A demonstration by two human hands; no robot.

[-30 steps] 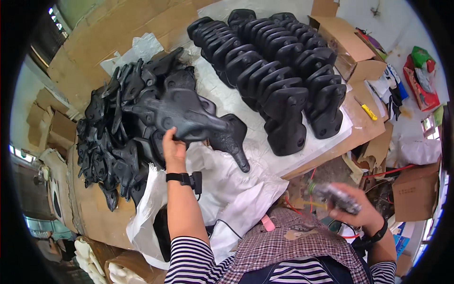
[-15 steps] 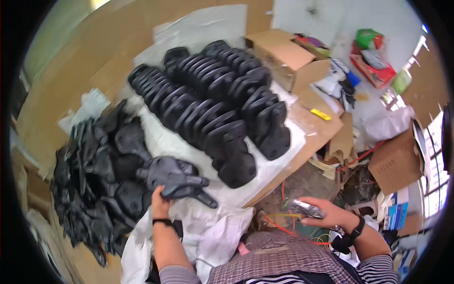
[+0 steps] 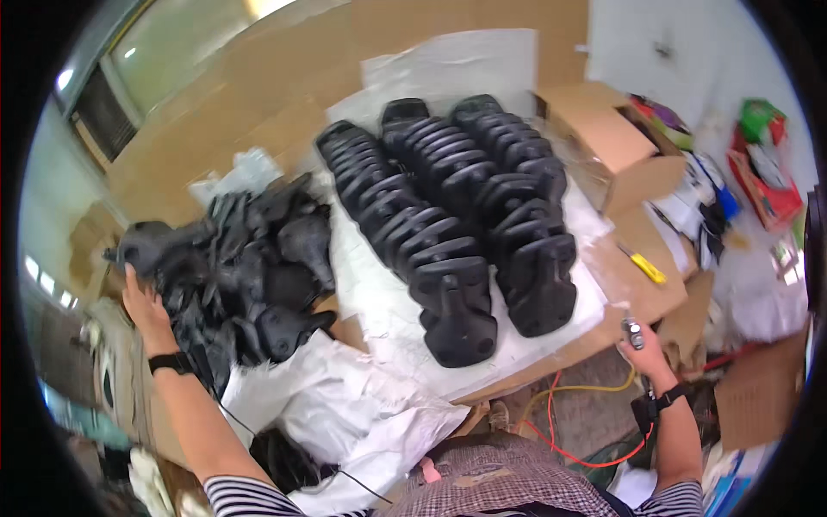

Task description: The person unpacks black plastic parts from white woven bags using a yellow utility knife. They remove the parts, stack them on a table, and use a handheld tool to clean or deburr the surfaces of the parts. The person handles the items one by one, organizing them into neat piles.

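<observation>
On a cardboard-covered table (image 3: 258, 121), left hand (image 3: 142, 303) fingers spread on black parts (image 3: 250, 267), right hand (image 3: 639, 346) clamped on small tool (image 3: 632, 332)

Two hands showed: the left hand (image 3: 142, 303) and the right hand (image 3: 639, 351), each with one wristband. Three rows (image 3: 448, 215) of stacked black parts stood beside one loose heap (image 3: 250, 276). One yellow cutter (image 3: 644, 268), one open box (image 3: 616, 146).

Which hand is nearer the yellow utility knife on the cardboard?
Right. The right hand, gripping a small grey tool, is just below the yellow utility knife; the left hand is far across, on the loose black parts pile.
</observation>
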